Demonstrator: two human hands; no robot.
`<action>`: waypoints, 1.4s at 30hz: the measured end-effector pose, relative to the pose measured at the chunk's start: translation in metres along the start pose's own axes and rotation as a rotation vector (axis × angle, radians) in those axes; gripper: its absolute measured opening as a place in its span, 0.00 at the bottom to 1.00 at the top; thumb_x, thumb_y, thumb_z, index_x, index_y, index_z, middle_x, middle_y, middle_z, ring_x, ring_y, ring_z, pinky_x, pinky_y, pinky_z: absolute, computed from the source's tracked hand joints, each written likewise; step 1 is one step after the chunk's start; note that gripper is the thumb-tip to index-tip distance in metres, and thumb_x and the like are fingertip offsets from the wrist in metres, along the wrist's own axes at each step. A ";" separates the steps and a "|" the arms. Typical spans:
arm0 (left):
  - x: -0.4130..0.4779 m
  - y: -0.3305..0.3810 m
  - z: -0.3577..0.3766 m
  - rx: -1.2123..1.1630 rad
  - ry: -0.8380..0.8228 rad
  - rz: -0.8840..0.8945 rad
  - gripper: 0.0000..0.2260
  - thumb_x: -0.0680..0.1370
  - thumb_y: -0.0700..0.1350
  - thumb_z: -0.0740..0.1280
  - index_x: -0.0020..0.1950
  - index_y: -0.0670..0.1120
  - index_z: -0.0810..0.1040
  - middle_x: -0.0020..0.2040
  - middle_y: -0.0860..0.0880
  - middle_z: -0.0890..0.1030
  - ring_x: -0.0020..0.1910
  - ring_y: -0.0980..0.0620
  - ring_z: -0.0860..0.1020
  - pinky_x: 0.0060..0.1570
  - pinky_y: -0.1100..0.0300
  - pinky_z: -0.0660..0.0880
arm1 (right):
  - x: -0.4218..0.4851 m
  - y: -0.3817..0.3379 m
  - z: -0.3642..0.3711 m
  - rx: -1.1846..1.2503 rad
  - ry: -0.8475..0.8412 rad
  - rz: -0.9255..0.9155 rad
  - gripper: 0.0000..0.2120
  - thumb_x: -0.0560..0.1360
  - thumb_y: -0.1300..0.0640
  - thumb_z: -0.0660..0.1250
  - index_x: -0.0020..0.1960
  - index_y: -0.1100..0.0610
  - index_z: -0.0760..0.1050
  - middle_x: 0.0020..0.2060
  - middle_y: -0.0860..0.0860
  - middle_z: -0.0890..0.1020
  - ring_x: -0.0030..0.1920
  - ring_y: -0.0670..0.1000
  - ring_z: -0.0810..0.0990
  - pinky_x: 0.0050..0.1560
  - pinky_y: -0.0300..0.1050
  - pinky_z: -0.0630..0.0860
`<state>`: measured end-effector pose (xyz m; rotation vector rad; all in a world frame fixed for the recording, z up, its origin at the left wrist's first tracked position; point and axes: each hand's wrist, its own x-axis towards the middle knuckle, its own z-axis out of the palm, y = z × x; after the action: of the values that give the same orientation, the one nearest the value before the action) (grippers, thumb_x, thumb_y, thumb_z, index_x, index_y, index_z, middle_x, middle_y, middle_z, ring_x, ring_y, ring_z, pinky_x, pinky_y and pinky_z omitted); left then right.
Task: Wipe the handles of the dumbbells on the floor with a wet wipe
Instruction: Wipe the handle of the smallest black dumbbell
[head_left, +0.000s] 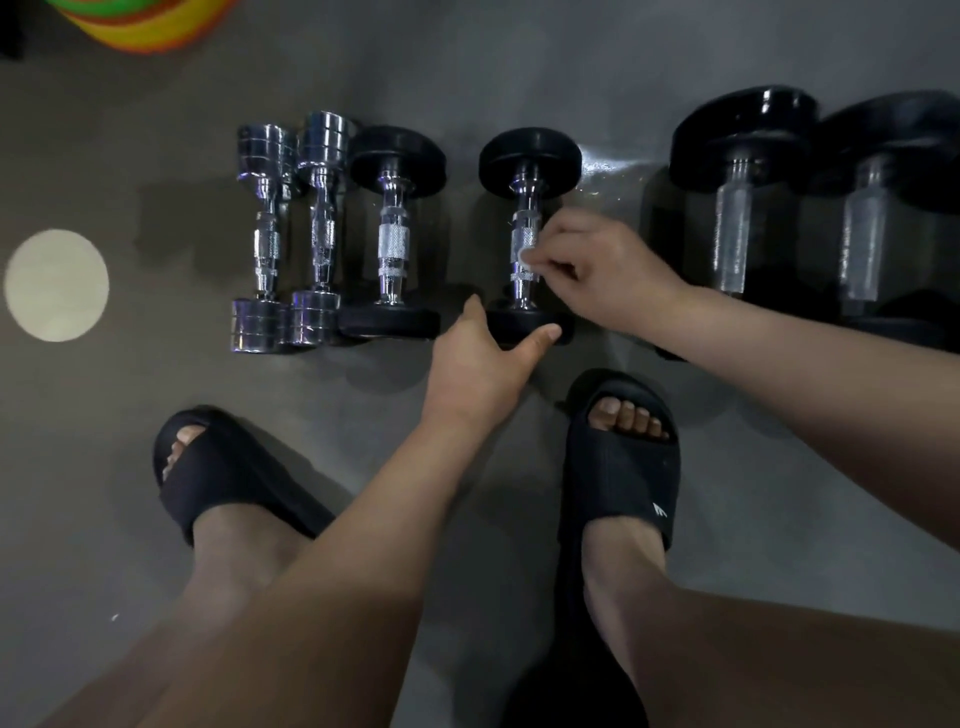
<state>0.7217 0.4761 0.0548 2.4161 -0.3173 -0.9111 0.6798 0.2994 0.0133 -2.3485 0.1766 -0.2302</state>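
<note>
1. Dumbbells are lying in a row on the floor, just beyond two feet that are wearing black slides.
2. The left-hand grip is curling round the near black plate of the fourth dumbbell from the left, with the thumb on one side and the fingers on the other.
3. The right-hand grip is pinching a small white wet wipe in its fingertips and pressing it against that dumbbell's knurled chrome handle.
4. To its left, a matching black-plated dumbbell and two chrome dumbbells are sitting close together; to its right, two larger black dumbbells are resting side by side.
5. A pale round patch is showing on the floor at the far left; whether it is light or an object I cannot tell.
6. A green, yellow and orange object is poking in at the top-left corner.
</note>
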 end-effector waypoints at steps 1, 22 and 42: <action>0.000 0.000 0.000 0.000 0.000 0.002 0.39 0.73 0.62 0.74 0.75 0.39 0.68 0.65 0.42 0.80 0.68 0.45 0.75 0.58 0.62 0.70 | 0.002 0.001 -0.002 -0.011 -0.039 -0.029 0.08 0.79 0.59 0.70 0.49 0.63 0.85 0.44 0.56 0.80 0.40 0.47 0.76 0.45 0.37 0.73; 0.003 -0.014 0.008 -0.032 -0.049 0.052 0.37 0.80 0.56 0.67 0.82 0.40 0.57 0.75 0.43 0.69 0.69 0.47 0.74 0.71 0.55 0.68 | 0.006 -0.001 -0.021 -0.006 -0.414 -0.113 0.06 0.76 0.59 0.73 0.53 0.56 0.87 0.47 0.46 0.79 0.45 0.40 0.76 0.52 0.34 0.72; 0.009 -0.012 0.018 -0.070 -0.028 0.018 0.43 0.73 0.59 0.75 0.79 0.38 0.62 0.61 0.52 0.66 0.69 0.55 0.69 0.65 0.74 0.60 | -0.005 0.007 -0.025 -0.039 -0.308 -0.116 0.06 0.76 0.60 0.73 0.52 0.58 0.86 0.48 0.53 0.81 0.46 0.49 0.80 0.50 0.43 0.77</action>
<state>0.7166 0.4757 0.0318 2.3351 -0.3114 -0.9338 0.6696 0.2788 0.0252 -2.4005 -0.1058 0.0818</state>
